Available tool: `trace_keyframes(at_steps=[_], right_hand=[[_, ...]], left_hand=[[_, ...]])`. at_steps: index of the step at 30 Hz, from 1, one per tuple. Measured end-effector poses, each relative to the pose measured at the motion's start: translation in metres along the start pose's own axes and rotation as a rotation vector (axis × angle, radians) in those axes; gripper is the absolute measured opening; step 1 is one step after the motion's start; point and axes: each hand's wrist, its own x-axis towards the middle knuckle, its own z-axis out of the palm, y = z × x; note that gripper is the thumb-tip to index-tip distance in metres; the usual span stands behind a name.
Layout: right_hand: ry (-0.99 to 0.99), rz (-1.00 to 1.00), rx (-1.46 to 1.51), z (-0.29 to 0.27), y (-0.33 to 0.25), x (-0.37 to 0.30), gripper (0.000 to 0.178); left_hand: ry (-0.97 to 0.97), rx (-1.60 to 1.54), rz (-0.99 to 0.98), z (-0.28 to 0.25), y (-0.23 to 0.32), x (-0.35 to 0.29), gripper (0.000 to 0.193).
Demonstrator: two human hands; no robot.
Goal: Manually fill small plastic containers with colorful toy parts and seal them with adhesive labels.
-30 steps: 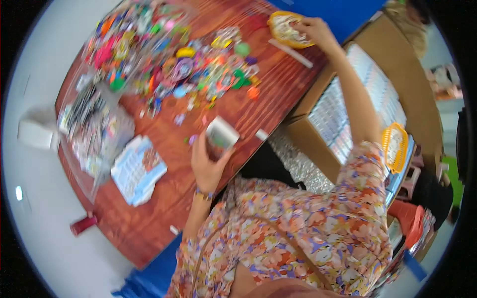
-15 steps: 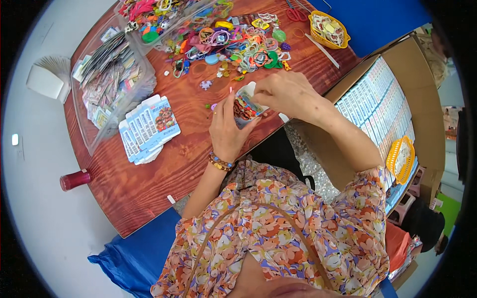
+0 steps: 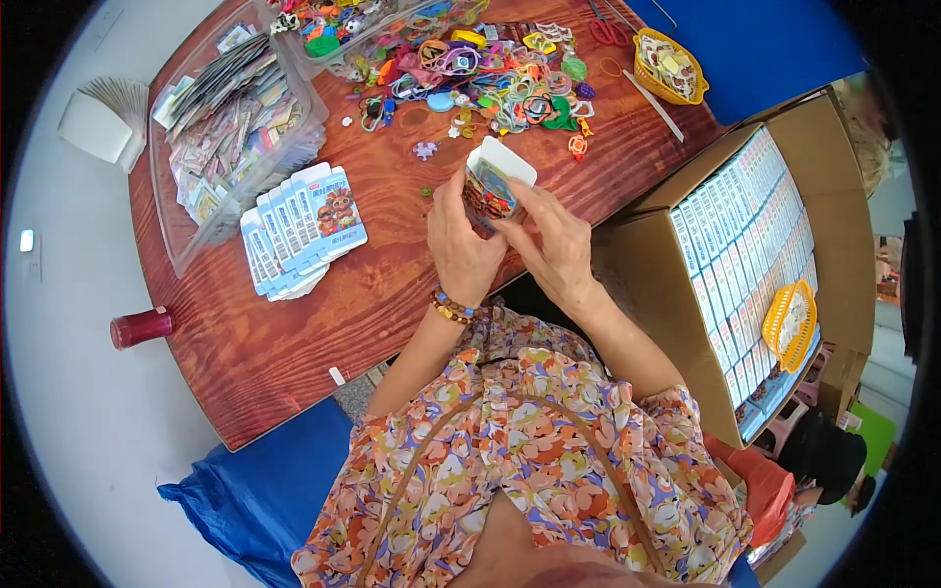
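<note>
Over the table's near edge, a small printed carton [image 3: 487,199] is held upright with its white flap [image 3: 512,163] raised. My left hand [image 3: 465,245] grips it from the left, fingers wrapped behind and thumb in front. On the other side, my right hand [image 3: 555,240] pinches the carton's right edge between thumb and fingers. What is inside it is mostly hidden. A fanned stack of flat blue-and-white cartons [image 3: 304,232] lies to the left of my hands. Beyond them are a small purple flower-shaped trinket [image 3: 425,150] and a red trinket [image 3: 577,147].
A clear plastic bin [image 3: 312,142] of cards stands at the far left, beside a heap of colourful trinkets and hair ties [image 3: 490,83]. Red scissors [image 3: 610,31] and a yellow basket [image 3: 698,90] are at the back right. A cardboard box [image 3: 642,260] of packed cartons stands right.
My right hand has come down from above the carton's opening to its right edge. The white flap now shows fully. The whole view has shifted slightly.
</note>
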Motion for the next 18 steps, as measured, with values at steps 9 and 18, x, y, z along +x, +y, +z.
trace_keyframes(at_steps=[9,18], right_hand=[[-0.257,0.373,0.624,-0.029,0.025,0.017,0.024],[-0.438,0.384,0.93,-0.039,0.028,0.019,0.016]], left_hand=[[-0.285,-0.684,-0.265,-0.043,0.0,0.004,0.054],[-0.43,-0.727,-0.125,-0.065,0.001,0.006,0.048]])
